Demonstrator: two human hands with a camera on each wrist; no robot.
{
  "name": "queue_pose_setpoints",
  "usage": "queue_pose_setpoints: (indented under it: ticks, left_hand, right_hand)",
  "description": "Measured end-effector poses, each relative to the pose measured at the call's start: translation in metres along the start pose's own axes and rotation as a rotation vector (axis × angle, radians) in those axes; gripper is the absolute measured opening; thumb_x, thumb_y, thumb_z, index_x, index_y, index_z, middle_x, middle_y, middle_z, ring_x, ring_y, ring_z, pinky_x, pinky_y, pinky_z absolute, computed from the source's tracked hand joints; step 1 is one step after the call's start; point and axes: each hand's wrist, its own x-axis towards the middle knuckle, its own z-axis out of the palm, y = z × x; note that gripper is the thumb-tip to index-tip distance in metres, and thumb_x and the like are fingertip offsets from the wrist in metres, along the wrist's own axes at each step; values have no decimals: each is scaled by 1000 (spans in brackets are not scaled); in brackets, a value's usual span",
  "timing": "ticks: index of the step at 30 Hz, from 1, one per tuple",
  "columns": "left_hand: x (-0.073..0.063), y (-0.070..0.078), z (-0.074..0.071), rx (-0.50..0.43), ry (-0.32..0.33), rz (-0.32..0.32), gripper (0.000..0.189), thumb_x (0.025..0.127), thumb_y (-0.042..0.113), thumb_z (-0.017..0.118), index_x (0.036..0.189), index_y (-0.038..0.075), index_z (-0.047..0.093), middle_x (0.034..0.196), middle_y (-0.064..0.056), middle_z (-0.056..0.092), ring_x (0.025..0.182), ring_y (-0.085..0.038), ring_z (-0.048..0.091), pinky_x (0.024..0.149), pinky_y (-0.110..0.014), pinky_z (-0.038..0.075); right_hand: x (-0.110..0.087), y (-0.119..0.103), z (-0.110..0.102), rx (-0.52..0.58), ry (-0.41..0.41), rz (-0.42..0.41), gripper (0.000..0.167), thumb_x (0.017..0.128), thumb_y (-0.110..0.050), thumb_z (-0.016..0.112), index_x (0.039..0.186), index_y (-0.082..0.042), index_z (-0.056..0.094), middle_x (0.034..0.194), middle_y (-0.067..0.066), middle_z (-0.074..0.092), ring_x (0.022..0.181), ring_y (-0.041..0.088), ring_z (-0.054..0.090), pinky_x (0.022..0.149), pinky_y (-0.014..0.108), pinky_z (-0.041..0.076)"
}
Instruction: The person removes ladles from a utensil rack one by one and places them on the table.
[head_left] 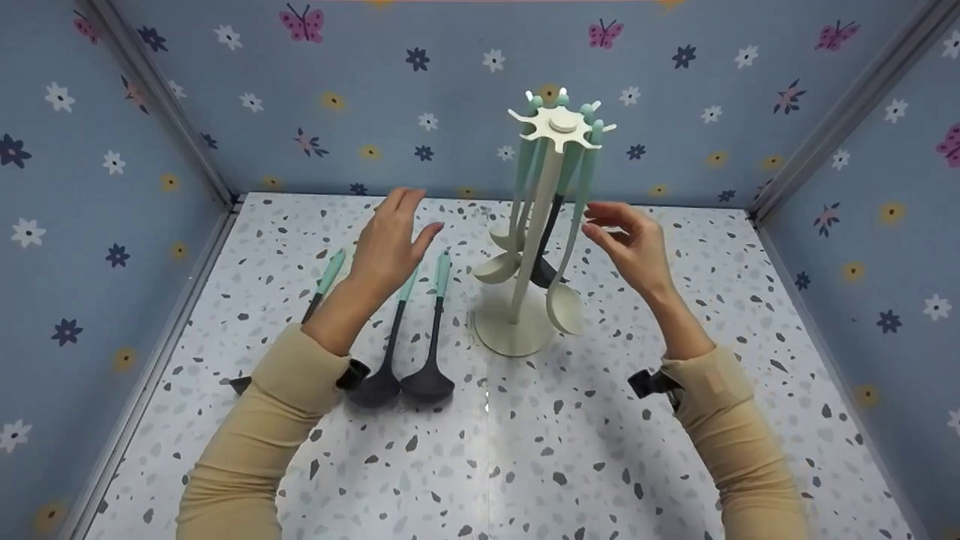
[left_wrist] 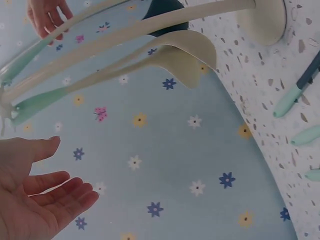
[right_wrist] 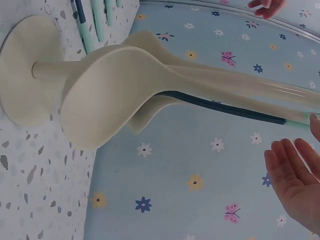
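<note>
A cream utensil stand (head_left: 517,330) with a hooked top rises right of the table's centre. From its hooks hang several mint-handled utensils, among them a cream ladle (head_left: 564,307) at the front right and one with a dark head (head_left: 546,274). My right hand (head_left: 634,244) is raised just right of the ladle's handle, its fingers loosely bent and holding nothing. In the right wrist view, a gap shows between those fingers (right_wrist: 287,162) and the ladle. Left of the stand, my left hand (head_left: 386,240) hovers empty, thumb spread from its fingers (left_wrist: 65,195).
Two dark ladles, one of them (head_left: 427,382) nearer the stand, lie on the speckled table (head_left: 570,450) with mint handles pointing away. Another dark utensil with a mint handle (head_left: 330,271) lies partly hidden under the left forearm. Flower-patterned walls (head_left: 420,97) enclose the back and sides.
</note>
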Motion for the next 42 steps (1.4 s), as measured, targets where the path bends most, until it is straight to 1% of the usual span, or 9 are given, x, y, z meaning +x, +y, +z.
queue_pose_setpoints:
  ticks: [7, 12, 18, 23, 27, 30, 36, 39, 42]
  left_hand:
    - [12, 32, -8, -104, 90, 139, 48, 89, 26, 54, 126, -2, 44, 124, -16, 44, 115, -24, 43, 92, -31, 37]
    - [24, 52, -13, -141, 140, 253, 50, 90, 30, 50, 126, -4, 43, 126, -16, 43, 119, -21, 38, 96, -27, 32]
    - [41, 71, -16, -130, 143, 341, 49, 91, 32, 48, 124, -4, 46, 125, -14, 46, 118, -19, 39, 98, -20, 27]
    - [54, 79, -15, -122, 135, 401, 46, 91, 31, 48, 122, -3, 49, 123, -14, 47, 118, -19, 39, 99, -18, 23]
    - [65, 85, -13, -123, 121, 429, 44, 92, 31, 47, 120, -3, 51, 122, -14, 48, 117, -18, 40, 98, -17, 23]
    - [72, 88, -11, -129, 107, 432, 41, 92, 29, 47, 119, -2, 52, 120, -13, 49, 116, -18, 40, 97, -16, 24]
    - [81, 92, -5, -147, 75, 376, 35, 91, 23, 49, 116, -1, 55, 117, -11, 50, 113, -17, 42, 94, -17, 28]
    - [83, 91, -3, -162, 83, 363, 31, 91, 20, 50, 113, -1, 57, 113, -10, 52, 109, -17, 44, 93, -17, 30]
    - [85, 90, -1, -169, 100, 370, 28, 92, 19, 49, 109, -1, 60, 109, -10, 54, 106, -18, 46, 91, -17, 32]
  right_hand:
    - [-12, 12, 4, -4, -32, 24, 30, 82, 0, 60, 108, 13, 54, 105, 25, 57, 94, 33, 56, 77, 32, 47]
    - [-18, 21, 7, 10, -39, 43, 30, 81, 0, 61, 109, 12, 55, 105, 23, 57, 94, 32, 56, 77, 34, 47]
    - [-25, 32, 13, 56, -38, 58, 30, 80, 2, 61, 108, 13, 55, 104, 23, 57, 94, 35, 55, 77, 34, 47]
    - [-30, 38, 18, 85, -31, 63, 29, 79, 4, 61, 106, 14, 55, 102, 24, 58, 93, 37, 55, 77, 33, 47]
    - [-33, 41, 23, 104, -19, 72, 29, 79, 5, 61, 106, 14, 55, 99, 23, 59, 90, 32, 57, 76, 31, 48]
    - [-34, 44, 26, 118, -12, 77, 29, 79, 6, 61, 105, 15, 55, 97, 25, 58, 88, 25, 58, 75, 31, 48]
    - [-36, 48, 30, 121, 10, 73, 27, 78, 6, 61, 103, 15, 55, 96, 26, 58, 87, 21, 58, 75, 33, 48]
    - [-36, 49, 32, 119, 12, 74, 27, 79, 6, 62, 103, 15, 55, 96, 26, 58, 86, 21, 58, 76, 35, 48]
    - [-37, 50, 34, 123, 5, 79, 27, 79, 5, 61, 103, 16, 55, 97, 27, 58, 87, 21, 58, 76, 35, 47]
